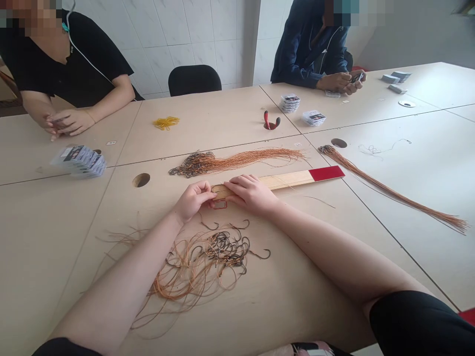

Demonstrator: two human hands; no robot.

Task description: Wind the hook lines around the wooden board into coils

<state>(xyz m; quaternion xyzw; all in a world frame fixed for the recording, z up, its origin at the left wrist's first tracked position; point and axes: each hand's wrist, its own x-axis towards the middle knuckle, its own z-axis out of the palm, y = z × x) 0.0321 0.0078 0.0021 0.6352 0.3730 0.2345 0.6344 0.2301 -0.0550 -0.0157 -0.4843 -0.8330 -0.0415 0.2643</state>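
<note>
The left hand point(193, 200) has its grip pinched on the left end of the wooden board point(289, 182), mid-frame; whether it traps anything more, I cannot tell. The right hand point(253, 194) clasps the board alongside; steady pressure should prevent slipping. Loose hooks point(227, 244), lower centre, are best avoided.

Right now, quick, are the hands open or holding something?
Left hand: closed at the wooden strip's end; pinching what, I can't tell.
Right hand: closed, gripping the wooden strip.

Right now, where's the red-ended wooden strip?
The strip lies mid-view, beyond the loose hooks, left hand at its left end, right hand on top.
</note>
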